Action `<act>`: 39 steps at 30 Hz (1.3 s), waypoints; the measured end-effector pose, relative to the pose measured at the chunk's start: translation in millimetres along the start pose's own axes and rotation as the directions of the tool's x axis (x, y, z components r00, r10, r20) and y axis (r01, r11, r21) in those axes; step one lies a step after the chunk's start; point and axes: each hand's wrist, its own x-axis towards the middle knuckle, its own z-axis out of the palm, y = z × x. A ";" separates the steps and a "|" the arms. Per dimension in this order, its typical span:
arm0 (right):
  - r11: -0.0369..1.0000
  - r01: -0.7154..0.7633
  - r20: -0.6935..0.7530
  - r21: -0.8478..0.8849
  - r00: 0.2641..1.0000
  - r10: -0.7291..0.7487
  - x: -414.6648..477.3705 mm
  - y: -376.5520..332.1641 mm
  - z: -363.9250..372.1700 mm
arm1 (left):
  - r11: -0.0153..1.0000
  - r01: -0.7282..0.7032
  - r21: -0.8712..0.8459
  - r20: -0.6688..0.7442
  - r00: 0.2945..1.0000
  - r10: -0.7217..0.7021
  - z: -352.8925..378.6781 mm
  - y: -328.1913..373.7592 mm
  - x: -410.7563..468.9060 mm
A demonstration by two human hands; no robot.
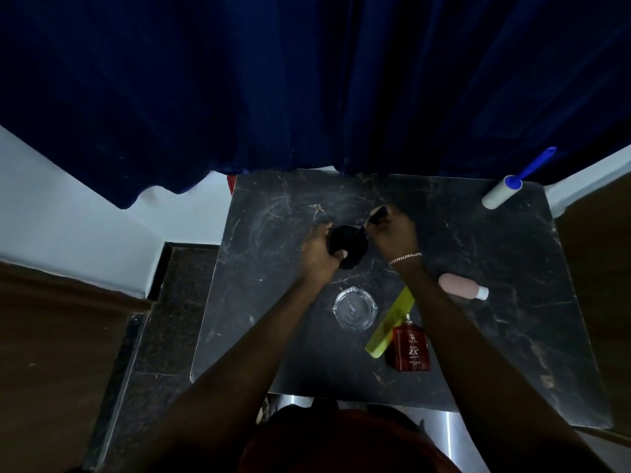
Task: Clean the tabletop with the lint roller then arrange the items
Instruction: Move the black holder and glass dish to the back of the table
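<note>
My left hand (pixel 317 250) grips a round black object (pixel 351 245) above the middle of the dark marble tabletop (pixel 495 254). My right hand (pixel 396 230) pinches a thin dark stick-like piece (pixel 377 215) that reaches to the black object. The lint roller (pixel 512 184), white with a blue handle, lies at the far right corner, away from both hands. Near the front lie a clear glass ashtray (pixel 355 307), a yellow-green comb (pixel 389 324), a red perfume bottle (pixel 411 348) and a pink bottle with a white cap (pixel 461 285).
A dark blue curtain (pixel 307 80) hangs behind the table, touching its far edge. A white wall (pixel 68 216) and dark stone floor (pixel 164 302) lie to the left. Wooden surfaces flank both sides.
</note>
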 end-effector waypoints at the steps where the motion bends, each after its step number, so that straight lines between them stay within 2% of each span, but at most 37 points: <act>1: 0.998 0.016 0.021 -0.059 1.000 -0.015 1.5 1.9 3.6 | 1.000 0.001 0.031 0.026 1.000 -0.002 1.1 -1.5 1.8; 6: 0.969 -0.013 0.148 -0.248 0.988 0.051 5.2 7.6 20.1 | 0.991 -0.008 0.135 0.156 0.988 -0.013 8.2 -9.2 9.8; 11: 0.971 0.002 0.234 -0.240 0.971 0.056 5.6 12.2 25.8 | 0.978 -0.038 0.204 0.159 0.987 0.005 14.1 -13.6 12.9; 20: 0.939 0.090 0.291 -0.333 0.957 0.012 5.2 13.4 28.1 | 0.994 -0.013 0.110 0.149 0.989 -0.003 16.9 -11.4 11.9; 32: 0.996 0.010 0.207 -0.089 0.978 0.009 5.6 19.8 19.0 | 0.995 -0.012 0.101 0.152 0.988 -0.003 16.6 -13.8 10.5; 35: 0.994 -0.106 0.138 -0.019 0.985 0.108 2.7 28.8 14.7 | 0.999 0.011 0.050 0.181 0.983 -0.020 14.6 -18.5 12.0; 37: 0.981 -0.191 0.124 -0.038 0.973 0.194 3.2 39.5 12.3 | 0.999 0.047 -0.014 0.216 0.976 -0.043 13.1 -22.4 11.9; 39: 0.970 -0.222 0.239 -0.101 0.941 0.241 8.0 50.7 12.4 | 0.997 0.060 -0.045 0.239 0.970 -0.048 12.9 -27.1 12.7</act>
